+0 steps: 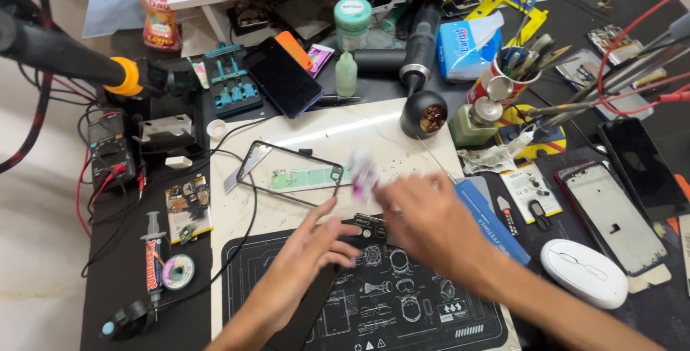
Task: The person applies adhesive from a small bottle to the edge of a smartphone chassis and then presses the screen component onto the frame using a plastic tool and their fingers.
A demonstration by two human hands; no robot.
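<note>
My left hand point(305, 254) lies on a dark phone point(359, 227) resting on the black printed work mat point(402, 315), fingers pressing it down. My right hand point(424, 218) is blurred with motion and pinches a small white and purple wipe or packet point(363, 173) above the phone's upper end. A bare phone frame point(291, 172) with a green strip inside lies just beyond, on the white board point(338, 131).
A white mouse point(583, 272), a blue flat tool point(492, 223) and an opened phone housing point(611, 214) lie to the right. Behind are a solder tip cleaner point(424, 115), bottles, a tissue pack point(463, 45) and a cup of tools. A multimeter point(108, 151), syringe point(153, 250) and cables sit left.
</note>
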